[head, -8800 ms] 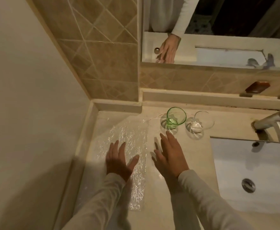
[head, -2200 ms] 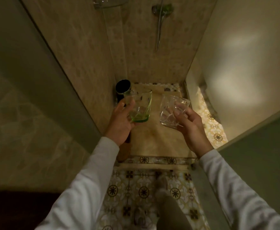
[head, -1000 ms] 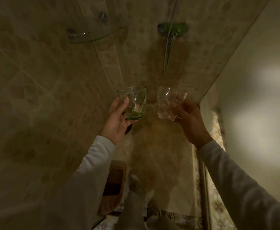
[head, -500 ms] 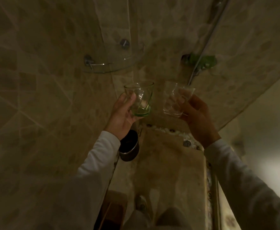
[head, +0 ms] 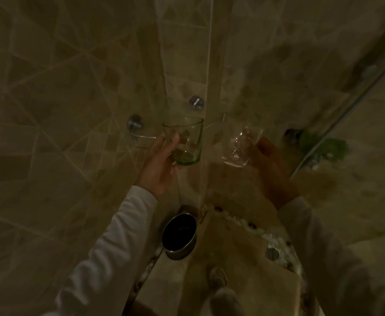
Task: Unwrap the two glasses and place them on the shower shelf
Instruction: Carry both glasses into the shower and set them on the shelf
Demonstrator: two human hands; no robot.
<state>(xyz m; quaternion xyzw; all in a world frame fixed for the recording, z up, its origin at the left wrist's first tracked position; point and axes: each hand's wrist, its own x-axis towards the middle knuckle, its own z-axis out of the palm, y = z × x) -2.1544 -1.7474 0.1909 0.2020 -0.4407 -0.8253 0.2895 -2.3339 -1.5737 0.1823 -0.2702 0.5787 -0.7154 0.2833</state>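
My left hand (head: 160,166) grips a green-tinted glass (head: 184,142), held upright in front of the tiled shower corner. My right hand (head: 271,165) holds a clear glass (head: 240,148), tilted and blurred. Both glasses hang at about the height of the glass corner shelf (head: 141,139), whose round metal mounts sit on the wall just behind them. The shelf's pane is almost see-through and partly hidden by the green glass. Neither glass touches the shelf as far as I can tell.
A dark metal cup-shaped container (head: 179,236) stands on the floor in the corner below. The shower hose and a green mixer fitting (head: 323,151) run along the right wall. A round floor drain (head: 272,253) lies lower right. The light is dim.
Both hands have carried the glasses up and closer to the corner shelf; the view has swung nearer to the wall and the shelf mounts now sit right behind the green glass.
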